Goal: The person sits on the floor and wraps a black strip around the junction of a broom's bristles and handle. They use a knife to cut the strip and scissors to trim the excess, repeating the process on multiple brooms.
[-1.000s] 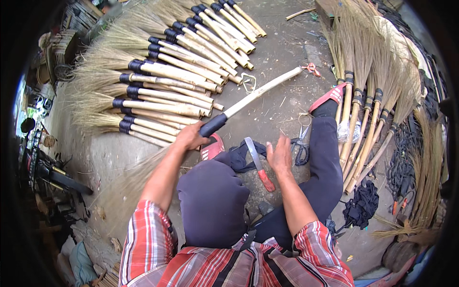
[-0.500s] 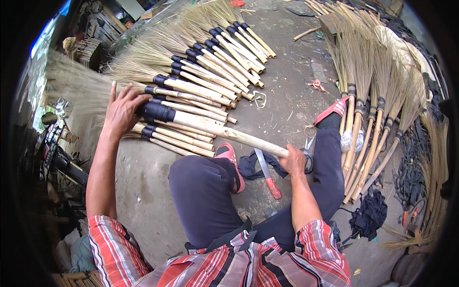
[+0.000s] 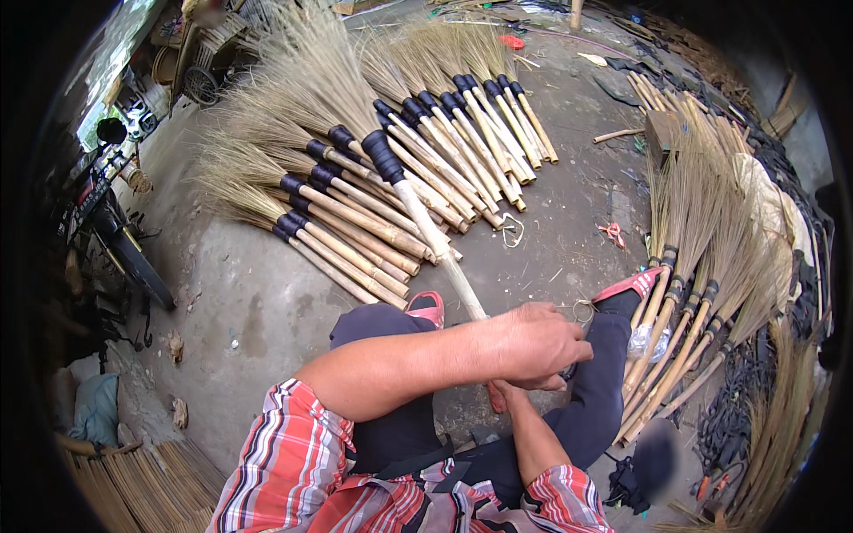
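Note:
A broom (image 3: 435,235) with a black-bound neck and pale stick handle slants across the view, its bristles up at the far left. Its lower handle passes out of sight behind my left forearm. My right hand (image 3: 514,396) is at the handle's lower end, mostly covered by my left arm; its fingers are hidden, but the raised broom is held there. Crossing over to the right, my left hand (image 3: 544,345) has curled fingers above the right hand; whatever lies in them is hidden. Beside my right hand shows a bit of a red knife handle (image 3: 496,398).
Several finished brooms (image 3: 355,231) lie fanned out on the floor ahead. More brooms (image 3: 680,311) lean at the right, by my foot in a pink sandal (image 3: 626,286). Black strips (image 3: 733,409) are heaped at the far right; a motorbike (image 3: 120,222) stands at the left.
My left hand has left the broom's neck and swung across to the right, over my right hand. The broom has turned from pointing left to pointing up and away.

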The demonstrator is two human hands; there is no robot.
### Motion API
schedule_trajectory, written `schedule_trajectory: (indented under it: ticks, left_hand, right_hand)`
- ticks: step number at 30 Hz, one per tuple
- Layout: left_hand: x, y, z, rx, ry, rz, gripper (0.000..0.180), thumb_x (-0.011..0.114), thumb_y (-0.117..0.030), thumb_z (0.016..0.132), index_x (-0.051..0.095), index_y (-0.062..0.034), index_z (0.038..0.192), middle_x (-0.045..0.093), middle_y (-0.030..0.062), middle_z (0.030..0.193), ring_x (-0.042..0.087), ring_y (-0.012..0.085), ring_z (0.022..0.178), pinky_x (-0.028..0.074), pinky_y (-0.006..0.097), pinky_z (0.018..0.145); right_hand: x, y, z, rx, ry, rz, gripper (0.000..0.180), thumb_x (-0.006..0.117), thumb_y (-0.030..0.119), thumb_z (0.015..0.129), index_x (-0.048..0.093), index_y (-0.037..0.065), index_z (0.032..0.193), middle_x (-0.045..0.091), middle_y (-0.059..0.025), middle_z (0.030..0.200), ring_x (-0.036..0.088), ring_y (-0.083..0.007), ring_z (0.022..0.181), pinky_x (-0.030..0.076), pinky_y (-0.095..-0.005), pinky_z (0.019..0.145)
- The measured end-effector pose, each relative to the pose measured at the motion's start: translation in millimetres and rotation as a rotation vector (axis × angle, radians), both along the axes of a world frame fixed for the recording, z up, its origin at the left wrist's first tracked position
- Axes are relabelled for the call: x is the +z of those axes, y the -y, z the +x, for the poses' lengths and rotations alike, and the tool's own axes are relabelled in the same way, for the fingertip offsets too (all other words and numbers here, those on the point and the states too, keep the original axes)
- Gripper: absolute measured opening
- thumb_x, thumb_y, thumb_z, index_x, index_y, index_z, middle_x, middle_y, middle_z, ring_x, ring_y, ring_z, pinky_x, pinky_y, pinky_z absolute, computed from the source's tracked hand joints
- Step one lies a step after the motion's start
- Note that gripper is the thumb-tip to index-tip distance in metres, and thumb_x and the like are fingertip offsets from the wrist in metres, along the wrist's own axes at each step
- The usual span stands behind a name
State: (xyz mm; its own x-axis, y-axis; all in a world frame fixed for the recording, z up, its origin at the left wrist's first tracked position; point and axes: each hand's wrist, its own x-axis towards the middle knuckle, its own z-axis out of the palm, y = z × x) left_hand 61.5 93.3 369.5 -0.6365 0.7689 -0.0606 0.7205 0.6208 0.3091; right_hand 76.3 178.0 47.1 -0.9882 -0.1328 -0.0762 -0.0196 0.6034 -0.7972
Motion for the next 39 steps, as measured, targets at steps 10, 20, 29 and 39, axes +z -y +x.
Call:
schedule_trajectory:
  ticks: [10,20,29,39]
  left_hand:
    - [-16.4,25.0,-1.1,0.039,-0.19,0.212,0.042,0.08,-0.035,0.084,0.068,-0.0072,0.113,0.068,0.0101,0.1,0.071,0.0291,0.105,0.047,0.054,0.104]
    - [-11.6,37.6,4.7,0.063,-0.067,-0.007,0.048,0.081,-0.035,0.085,0.067,-0.0038,0.118,0.07,0.0138,0.106,0.07,0.0315,0.102,0.049,0.05,0.097]
    - [26.8,35.9,19.2,0.06,0.073,-0.042,0.057,0.077,-0.036,0.092,0.059,-0.0076,0.139,0.066,0.0143,0.127,0.065,0.0335,0.122,0.042,0.055,0.117]
    - [43.5,10.9,19.5,0.049,0.068,-0.139,0.064,0.08,-0.038,0.089,0.06,-0.0103,0.143,0.064,0.014,0.139,0.062,0.034,0.129,0.041,0.052,0.12]
  right_hand:
    - [108.5,63.2,-189.9,-0.02,-0.274,-0.191,0.059,0.077,0.047,0.094,0.068,-0.004,0.121,0.076,-0.017,0.094,0.073,-0.0259,0.086,0.056,-0.0413,0.078]
    - [54.8,0.1,-193.5,-0.092,-0.182,-0.098,0.051,0.068,0.027,0.102,0.057,-0.006,0.139,0.063,-0.0246,0.13,0.073,-0.0341,0.104,0.056,-0.0431,0.092]
    - [21.3,-296.3,-128.9,-0.619,-0.168,0.305,0.048,0.066,0.033,0.101,0.068,-0.006,0.128,0.075,-0.0243,0.111,0.074,-0.0355,0.106,0.055,-0.042,0.096]
    - [-18.0,-394.1,35.7,-1.153,0.297,0.578,0.052,0.066,0.033,0.097,0.062,0.002,0.138,0.063,-0.0247,0.13,0.062,-0.042,0.124,0.049,-0.0502,0.108]
